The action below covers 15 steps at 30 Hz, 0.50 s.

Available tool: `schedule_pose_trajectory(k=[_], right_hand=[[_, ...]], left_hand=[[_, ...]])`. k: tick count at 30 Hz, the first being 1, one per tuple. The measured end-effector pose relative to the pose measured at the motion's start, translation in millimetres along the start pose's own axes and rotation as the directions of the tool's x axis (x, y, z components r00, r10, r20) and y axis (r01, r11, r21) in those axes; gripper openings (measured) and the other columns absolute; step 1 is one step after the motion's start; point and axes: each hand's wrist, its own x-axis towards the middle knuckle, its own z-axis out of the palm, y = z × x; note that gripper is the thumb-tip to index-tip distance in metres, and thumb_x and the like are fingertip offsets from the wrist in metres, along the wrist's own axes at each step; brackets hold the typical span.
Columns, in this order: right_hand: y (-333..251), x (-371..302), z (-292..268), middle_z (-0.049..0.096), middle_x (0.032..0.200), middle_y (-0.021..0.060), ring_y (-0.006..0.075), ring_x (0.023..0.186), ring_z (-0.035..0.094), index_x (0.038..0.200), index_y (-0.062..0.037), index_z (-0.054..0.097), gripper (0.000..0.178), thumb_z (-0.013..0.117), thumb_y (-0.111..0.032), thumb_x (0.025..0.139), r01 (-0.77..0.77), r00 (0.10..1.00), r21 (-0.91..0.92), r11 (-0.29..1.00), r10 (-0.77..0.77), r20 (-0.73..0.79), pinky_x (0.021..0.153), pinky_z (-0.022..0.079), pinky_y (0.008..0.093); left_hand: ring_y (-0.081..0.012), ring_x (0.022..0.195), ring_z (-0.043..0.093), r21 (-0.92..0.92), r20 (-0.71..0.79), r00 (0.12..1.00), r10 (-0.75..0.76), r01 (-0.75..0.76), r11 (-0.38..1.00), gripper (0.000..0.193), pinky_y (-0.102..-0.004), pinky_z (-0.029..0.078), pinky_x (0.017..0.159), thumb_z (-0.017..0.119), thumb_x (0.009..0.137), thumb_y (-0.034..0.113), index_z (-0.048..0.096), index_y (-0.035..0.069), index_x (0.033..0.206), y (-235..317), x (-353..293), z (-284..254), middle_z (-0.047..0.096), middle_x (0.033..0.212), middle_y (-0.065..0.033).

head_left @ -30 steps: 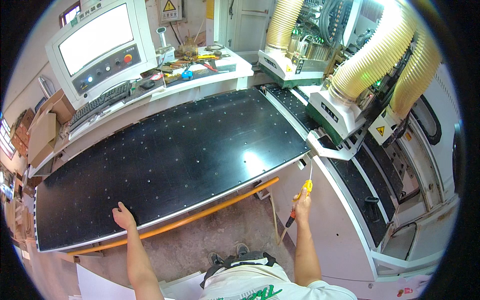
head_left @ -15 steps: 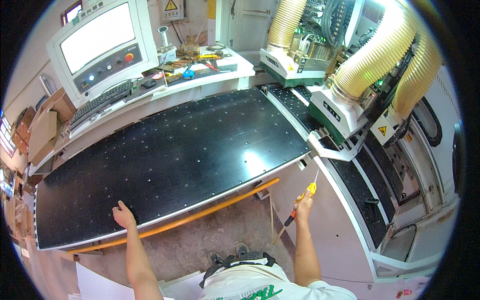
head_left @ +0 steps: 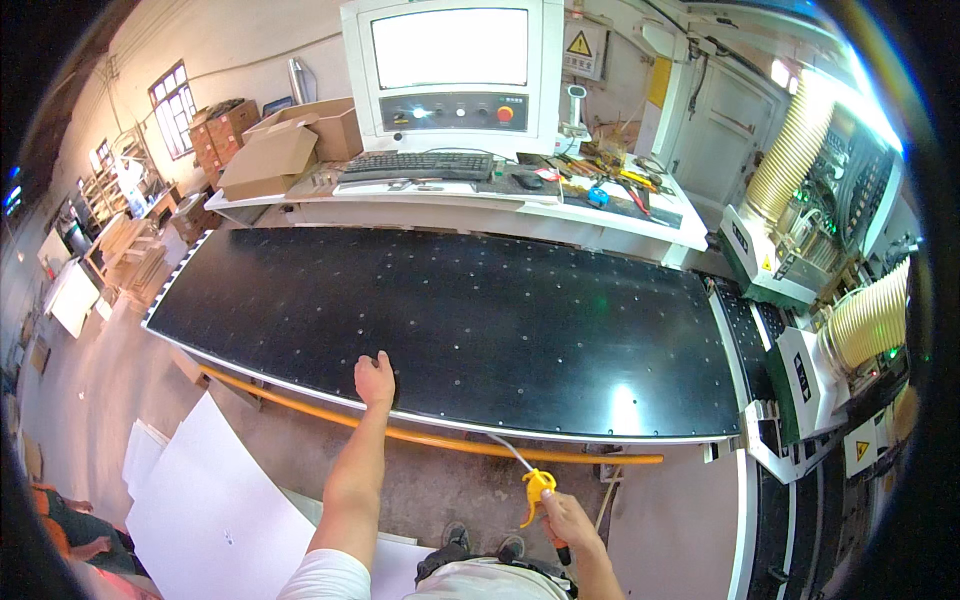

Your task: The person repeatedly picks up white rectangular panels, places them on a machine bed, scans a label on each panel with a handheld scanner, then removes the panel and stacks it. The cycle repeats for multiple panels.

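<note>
Just ahead of the two bare hands stretches one long, flat black bed [head_left: 480, 330] dotted with small round marks, too many for me to count. The left hand [head_left: 375, 380] is over its near edge; from where I stand I cannot tell whether it is open or closed, or quite touching. Lower and to the right, the right hand [head_left: 570, 522] grips one bright yellow blow gun [head_left: 539, 486], whose single slim, pale nozzle [head_left: 513, 451] points toward the bed's front edge. One orange-yellow tube [head_left: 580, 457] runs along that edge, passing behind the left forearm. Beyond both hands, one white table [head_left: 675, 228] carries one black keyboard [head_left: 420, 166] and one dark mouse [head_left: 527, 181]. Well right of the right hand I count two ribbed cream hoses [head_left: 792, 150].
</note>
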Motion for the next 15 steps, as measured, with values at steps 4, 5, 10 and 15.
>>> schedule_pose_trajectory(k=[4,5,10,15], right_hand=[[-24.9,-5.2,10.8,0.052,0.057,0.001,0.0086,0.043,0.043,0.097,-0.0032,0.066,0.048,0.04,-0.042,0.109,-0.049,0.995,-0.033,0.998,0.052,0.085,0.04,0.033,0.0279],[-28.1,-4.7,12.0,0.052,0.057,0.0015,0.0087,0.043,0.042,0.097,-0.0033,0.067,0.049,0.039,-0.042,0.109,-0.046,0.993,-0.041,0.998,0.05,0.105,0.04,0.033,0.0273],[-23.9,8.4,8.8,0.053,0.057,-0.0003,0.011,0.047,0.049,0.086,-0.0032,0.067,0.053,0.043,-0.046,0.107,-0.021,0.997,-0.105,0.994,0.013,-0.076,0.044,0.039,0.0304],[-5.4,30.7,1.1,0.059,0.061,0.0049,0.009,0.041,0.045,0.089,-0.0039,0.064,0.056,0.037,-0.049,0.109,0.009,0.975,0.017,1.0,-0.005,-0.221,0.04,0.036,0.0269]], left_hand=[[-0.0407,0.088,0.064,0.002,-0.001,1.0,0.027,-0.027,1.0,0.038,-0.0524,0.05,0.079,0.064,0.093,0.038,0.06,0.002,0.085,-0.7,0.6,-0.5,0.064,0.088,-0.0194],[-0.0407,0.087,0.064,0.005,0.013,0.999,0.042,-0.042,0.999,0.037,-0.0523,0.05,0.078,0.064,0.093,0.038,0.06,0.002,0.085,-1.5,1.4,0.1,0.064,0.088,-0.0194],[-0.0432,0.086,0.063,0.038,0.023,0.987,0.16,-0.161,0.986,0.038,-0.054,0.048,0.075,0.062,0.094,0.038,0.059,0.001,0.085,-8.7,6.2,4.7,0.064,0.085,-0.0221],[-0.0429,0.086,0.064,0.046,0.067,0.988,0.139,-0.142,0.989,0.036,-0.0537,0.049,0.075,0.06,0.094,0.035,0.061,0.0,0.083,-9.3,5.2,6.4,0.065,0.086,-0.0214]])
